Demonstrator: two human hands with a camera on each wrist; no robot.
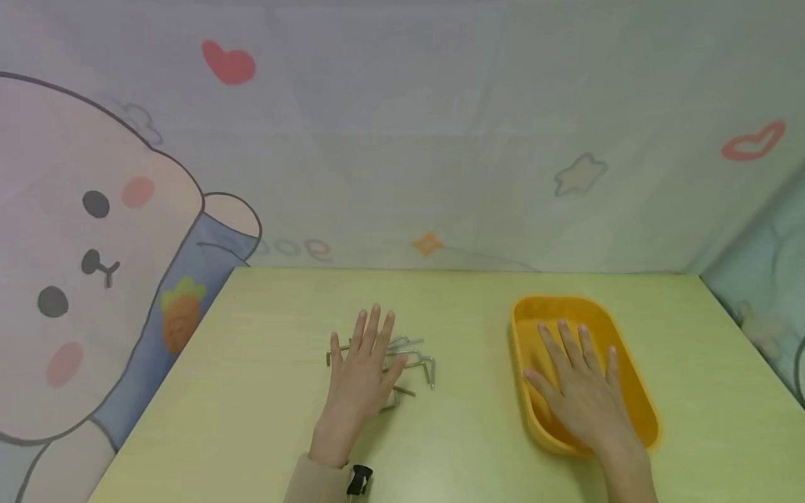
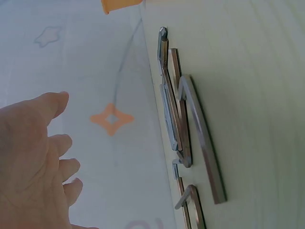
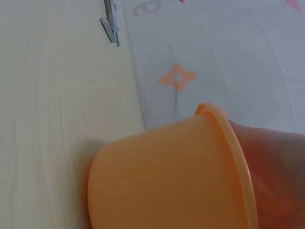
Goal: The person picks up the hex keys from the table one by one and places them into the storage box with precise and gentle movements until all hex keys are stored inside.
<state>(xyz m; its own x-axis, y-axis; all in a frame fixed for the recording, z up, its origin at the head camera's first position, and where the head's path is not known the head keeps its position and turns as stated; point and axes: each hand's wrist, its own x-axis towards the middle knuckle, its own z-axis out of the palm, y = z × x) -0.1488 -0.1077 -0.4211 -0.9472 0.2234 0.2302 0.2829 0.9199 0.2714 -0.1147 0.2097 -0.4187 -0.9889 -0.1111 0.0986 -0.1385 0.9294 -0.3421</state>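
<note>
One pale green table (image 1: 264, 391), cartoon-printed backdrop (image 1: 94, 230).

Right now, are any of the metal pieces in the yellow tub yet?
None show inside the yellow tub, though the right hand covers part of it. The left hand lies flat over the metal pieces, gripping none. All the moving is left.

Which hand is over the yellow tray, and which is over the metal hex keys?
The right hand lies flat inside the yellow tray; the left hand, fingers straight, is over the pile of metal hex keys.
</note>
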